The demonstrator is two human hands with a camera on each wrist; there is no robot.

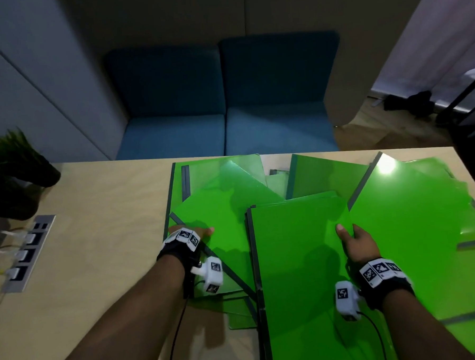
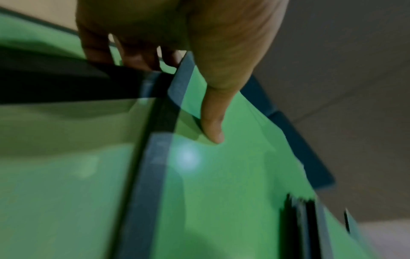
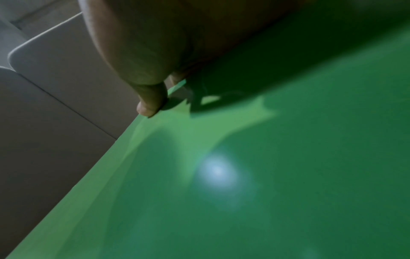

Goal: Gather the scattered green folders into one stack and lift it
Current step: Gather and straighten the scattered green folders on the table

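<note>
Several green folders with dark spines lie overlapping on the right half of the wooden table (image 1: 100, 214). My left hand (image 1: 203, 232) pinches the near-left corner of a tilted folder (image 1: 227, 208); its thumb (image 2: 213, 122) lies on top and its fingers (image 2: 133, 56) curl underneath. My right hand (image 1: 346, 234) holds the right edge of the near middle folder (image 1: 298, 259). There the thumb (image 3: 148, 105) presses the top of that folder (image 3: 244, 175), and the fingers below are hidden. More folders lie at the right (image 1: 414, 212) and back (image 1: 324, 175).
A potted plant (image 1: 13, 169) stands at the table's far left, and a socket strip (image 1: 28, 254) with plugs is set into the top near it. A blue sofa (image 1: 224, 103) sits beyond the far edge. Some folders reach the table's right edge.
</note>
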